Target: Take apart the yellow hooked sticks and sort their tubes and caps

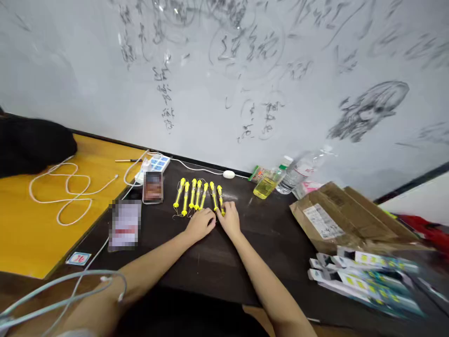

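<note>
Seven yellow tubes (198,194) lie side by side on the dark counter (210,269), all roughly upright in view, several with thin wire hooks (178,216) at their lower ends. My right grip (230,219) touches the lower end of the rightmost tube (220,195) with its fingertips; I cannot tell whether it pinches the tube or merely rests there. My left grip (199,225) is curled narrow, thumb toward forefinger, and I cannot tell whether it holds a wire.

The step in hand, as I judge it, is handling the end tube within the row. It calls for light fingertip contact on the yellow cap, the tube kept in line with its neighbours, and care that no hook snags another.

Relative to my grips, the row lies just beyond the fingertips: the rightmost tube meets the right grip, the middle tubes end just above the left, and the leftmost stand farther off to its left.

Farther out, a power strip (158,164) lies at left, a yellow-filled bottle (268,183) and a clear bottle (298,172) at right, then a carton (322,220), with a whiteboard (196,93) behind.
</note>
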Motion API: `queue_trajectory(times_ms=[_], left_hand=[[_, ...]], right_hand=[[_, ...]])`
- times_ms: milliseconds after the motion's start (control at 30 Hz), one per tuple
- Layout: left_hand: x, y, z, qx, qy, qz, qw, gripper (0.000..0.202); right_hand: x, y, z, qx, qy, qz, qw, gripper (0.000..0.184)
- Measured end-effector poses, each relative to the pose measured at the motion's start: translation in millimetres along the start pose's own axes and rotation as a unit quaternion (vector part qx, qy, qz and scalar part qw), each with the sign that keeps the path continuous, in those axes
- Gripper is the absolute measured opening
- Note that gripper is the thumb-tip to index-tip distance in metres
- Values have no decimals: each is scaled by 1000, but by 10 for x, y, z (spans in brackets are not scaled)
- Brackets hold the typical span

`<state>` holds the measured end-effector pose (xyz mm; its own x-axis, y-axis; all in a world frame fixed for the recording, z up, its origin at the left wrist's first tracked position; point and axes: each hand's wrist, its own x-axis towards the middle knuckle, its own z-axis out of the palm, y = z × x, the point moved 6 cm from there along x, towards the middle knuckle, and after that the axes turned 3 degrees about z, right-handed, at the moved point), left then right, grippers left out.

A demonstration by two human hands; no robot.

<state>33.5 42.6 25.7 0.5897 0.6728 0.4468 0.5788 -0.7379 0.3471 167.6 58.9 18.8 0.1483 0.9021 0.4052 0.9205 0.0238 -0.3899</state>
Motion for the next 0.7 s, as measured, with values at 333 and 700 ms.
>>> queue_trajectory(times_ms=[333,700], left_hand=[[-18,6,-50,35,27,11,999,35],[71,-68,47,64,-6,43,997,53]], right_hand=[[-3,39,14,28,-40,34,998,23],[3,65,45,11,-76,42,996,32]])
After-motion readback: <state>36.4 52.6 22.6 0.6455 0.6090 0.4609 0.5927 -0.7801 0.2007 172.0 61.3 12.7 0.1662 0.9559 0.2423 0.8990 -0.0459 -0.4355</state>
